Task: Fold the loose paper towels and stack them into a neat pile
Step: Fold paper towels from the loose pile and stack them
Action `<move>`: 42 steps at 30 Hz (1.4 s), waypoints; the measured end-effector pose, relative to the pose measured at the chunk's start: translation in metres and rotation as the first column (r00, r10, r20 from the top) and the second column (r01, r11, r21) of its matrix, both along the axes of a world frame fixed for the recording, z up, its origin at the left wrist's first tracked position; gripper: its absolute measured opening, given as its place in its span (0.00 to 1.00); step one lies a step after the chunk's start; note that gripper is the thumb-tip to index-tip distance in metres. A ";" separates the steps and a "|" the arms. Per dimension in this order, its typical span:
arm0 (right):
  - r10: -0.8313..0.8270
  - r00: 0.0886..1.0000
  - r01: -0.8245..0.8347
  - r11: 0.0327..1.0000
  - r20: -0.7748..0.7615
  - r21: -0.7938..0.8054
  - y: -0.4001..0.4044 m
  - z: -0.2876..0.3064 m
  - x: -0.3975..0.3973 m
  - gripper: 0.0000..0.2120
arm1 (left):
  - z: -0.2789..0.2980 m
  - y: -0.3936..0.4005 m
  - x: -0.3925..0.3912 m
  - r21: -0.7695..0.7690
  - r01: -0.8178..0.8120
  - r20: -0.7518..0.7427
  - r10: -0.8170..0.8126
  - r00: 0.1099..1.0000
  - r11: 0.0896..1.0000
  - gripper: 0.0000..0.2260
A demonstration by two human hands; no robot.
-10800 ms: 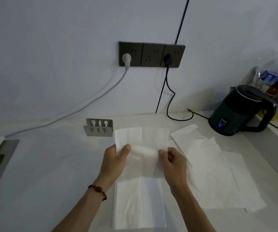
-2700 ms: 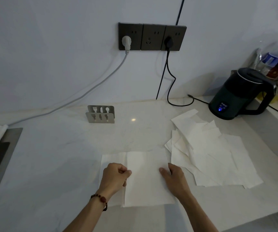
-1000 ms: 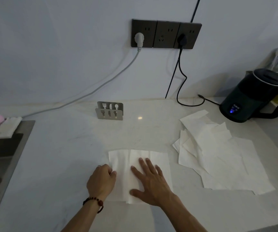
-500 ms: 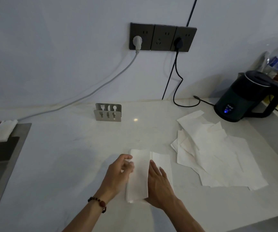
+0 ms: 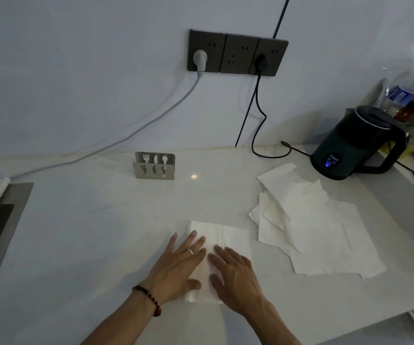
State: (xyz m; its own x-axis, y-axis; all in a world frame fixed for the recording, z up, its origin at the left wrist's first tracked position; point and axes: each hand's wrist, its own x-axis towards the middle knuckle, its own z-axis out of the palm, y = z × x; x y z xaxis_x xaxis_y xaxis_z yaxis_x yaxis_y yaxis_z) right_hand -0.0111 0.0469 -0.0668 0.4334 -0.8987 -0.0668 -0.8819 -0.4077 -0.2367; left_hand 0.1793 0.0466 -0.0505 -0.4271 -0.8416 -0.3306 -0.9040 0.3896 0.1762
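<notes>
Both hands lie flat on the folded paper towel (image 5: 228, 239) near the front of the white counter (image 5: 89, 232), side by side and nearly touching. The left hand (image 5: 176, 267), ring on one finger and bead bracelet (image 5: 148, 298) at the wrist, has its fingers straight and slightly spread; the right hand (image 5: 234, 276) presses with straight fingers too. The loose paper towels (image 5: 320, 230) sprawl in an untidy heap just to the right, near the dark kettle (image 5: 357, 143)
</notes>
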 end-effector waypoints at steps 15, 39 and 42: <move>-0.432 0.869 0.419 0.902 0.243 0.104 -0.053 0.031 -0.079 0.15 | 0.000 -0.059 -0.068 -0.182 -0.099 -0.248 0.052 0.967 0.978 0.20; -0.498 0.552 0.249 0.864 0.669 0.437 -0.160 0.055 -0.169 0.11 | 0.032 -0.151 -0.201 0.774 -0.400 -0.563 0.822 -0.081 0.491 0.13; -0.435 0.600 0.099 0.873 0.671 0.478 -0.144 0.065 -0.157 0.09 | 0.037 -0.151 -0.193 0.931 -0.147 -0.365 0.835 -0.411 0.335 0.13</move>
State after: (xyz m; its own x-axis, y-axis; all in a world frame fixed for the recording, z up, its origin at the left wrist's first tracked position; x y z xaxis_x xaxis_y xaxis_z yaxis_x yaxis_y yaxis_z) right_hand -0.1681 -0.0972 -0.0021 0.2243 -0.9584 -0.1767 -0.3818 0.0804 -0.9207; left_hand -0.0133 -0.1046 -0.0133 0.0020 -0.7827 -0.6224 0.4730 -0.5476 0.6902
